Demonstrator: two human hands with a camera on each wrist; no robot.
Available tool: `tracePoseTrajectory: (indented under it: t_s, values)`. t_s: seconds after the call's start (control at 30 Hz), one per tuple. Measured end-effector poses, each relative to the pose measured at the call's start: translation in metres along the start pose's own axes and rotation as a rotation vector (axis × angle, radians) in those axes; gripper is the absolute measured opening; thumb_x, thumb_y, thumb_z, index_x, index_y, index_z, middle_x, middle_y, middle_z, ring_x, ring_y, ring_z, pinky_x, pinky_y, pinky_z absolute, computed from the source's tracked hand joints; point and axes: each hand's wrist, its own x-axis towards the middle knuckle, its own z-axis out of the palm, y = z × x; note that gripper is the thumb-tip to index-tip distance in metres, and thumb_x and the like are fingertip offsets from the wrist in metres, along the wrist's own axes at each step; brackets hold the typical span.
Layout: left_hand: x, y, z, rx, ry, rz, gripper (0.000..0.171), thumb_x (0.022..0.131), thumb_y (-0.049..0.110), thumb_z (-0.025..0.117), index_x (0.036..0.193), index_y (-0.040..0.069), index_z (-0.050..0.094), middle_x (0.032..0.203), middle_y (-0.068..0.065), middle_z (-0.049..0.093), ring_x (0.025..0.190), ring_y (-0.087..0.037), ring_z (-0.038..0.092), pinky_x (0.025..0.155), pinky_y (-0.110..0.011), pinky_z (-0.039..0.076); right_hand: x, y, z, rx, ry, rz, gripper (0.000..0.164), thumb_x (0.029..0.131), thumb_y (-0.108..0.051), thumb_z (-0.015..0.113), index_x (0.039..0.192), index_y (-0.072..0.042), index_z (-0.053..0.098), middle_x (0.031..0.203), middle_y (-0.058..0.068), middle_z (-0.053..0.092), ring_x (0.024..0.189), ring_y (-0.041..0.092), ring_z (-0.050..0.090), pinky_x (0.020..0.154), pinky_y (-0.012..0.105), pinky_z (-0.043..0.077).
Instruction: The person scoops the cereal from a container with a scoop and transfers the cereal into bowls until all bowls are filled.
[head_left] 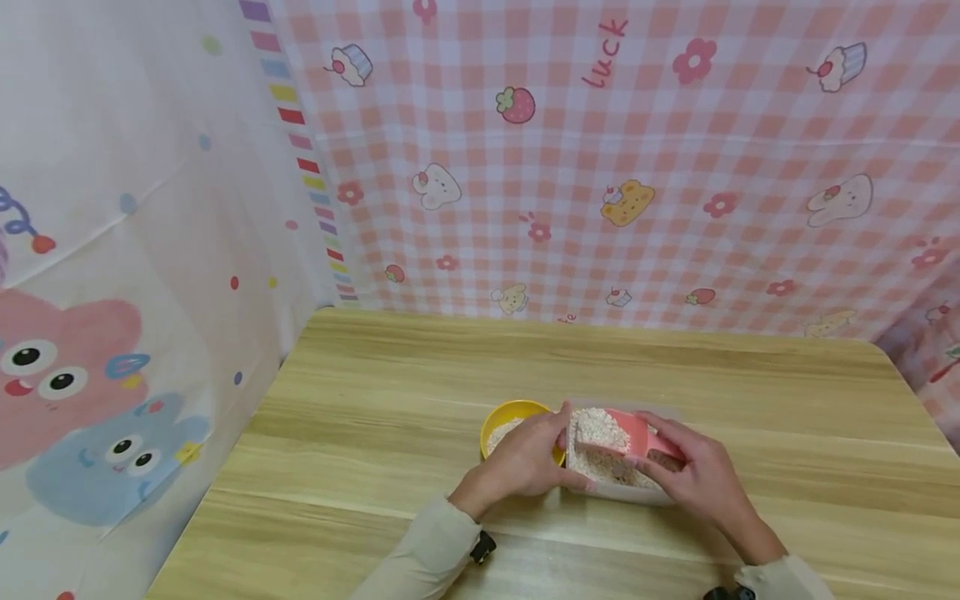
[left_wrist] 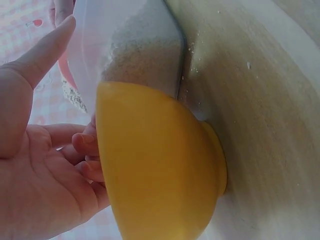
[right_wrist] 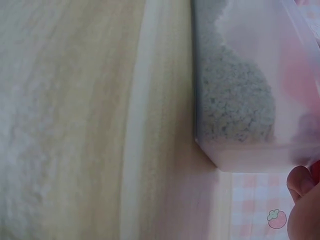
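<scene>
My right hand (head_left: 701,475) grips a pink scoop (head_left: 636,428) by its handle. Heaped in the scoop are pale oat flakes (head_left: 600,427), just above a translucent plastic box (head_left: 637,495). More flakes lie inside this box, seen through its wall in the right wrist view. At the box's left end, my left hand (head_left: 525,458) holds it between thumb and fingers, with the thumb (left_wrist: 47,52) stretched along one side. Partly hidden under that hand is a yellow bowl (head_left: 517,406) with flakes inside, upright beside the box. The right fingers are mostly out of the right wrist view.
A few crumbs (left_wrist: 192,47) are scattered on the wooden table (head_left: 375,383) near the box and bowl. Behind the table hangs a pink checked cloth (head_left: 465,233), and a white patterned cloth (head_left: 180,275) hangs at its left.
</scene>
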Motion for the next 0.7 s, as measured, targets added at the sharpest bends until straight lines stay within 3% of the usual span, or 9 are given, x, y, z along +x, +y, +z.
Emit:
tracePoseTrajectory:
  t_s: [0.17,0.4,0.6,0.7]
  values:
    - [-0.003,-0.002,-0.003,-0.045,0.014,-0.003,0.106,0.075,0.050,0.084,0.156,0.008,0.029,0.094,0.001,0.056,0.073,-0.006,0.042,0.065,-0.019,0.039,0.000,0.000,0.000,-0.002,-0.008,0.012,0.063,0.070,-0.022,0.090,0.128,-0.015,0.067,0.113,0.011,0.072,0.084,0.012,0.062,0.067,0.026,0.048]
    - [-0.012,-0.009,-0.014,-0.105,0.098,0.018,0.089,0.082,0.047,0.079,0.153,0.013,0.038,0.107,-0.002,0.057,0.095,-0.015,0.052,0.084,-0.025,0.045,0.000,-0.001,0.000,0.005,-0.007,0.019,0.061,0.071,-0.021,0.089,0.128,-0.015,0.067,0.113,0.012,0.072,0.081,0.009,0.059,0.064,0.025,0.046]
    - [-0.023,-0.022,-0.023,-0.175,0.181,0.010,0.077,0.084,0.044,0.078,0.149,0.018,0.044,0.120,-0.006,0.055,0.114,-0.024,0.050,0.095,-0.037,0.047,0.000,-0.002,-0.001,0.003,-0.007,0.008,0.060,0.072,-0.021,0.089,0.128,-0.015,0.067,0.114,0.012,0.072,0.084,0.011,0.062,0.065,0.028,0.049]
    - [-0.029,-0.030,-0.028,-0.210,0.209,-0.010,0.073,0.085,0.044,0.077,0.148,0.021,0.047,0.124,-0.008,0.054,0.114,-0.026,0.051,0.095,-0.041,0.047,0.000,-0.003,-0.001,-0.002,-0.009,0.011,0.061,0.072,-0.021,0.089,0.128,-0.015,0.067,0.114,0.012,0.072,0.086,0.013,0.064,0.067,0.029,0.050]
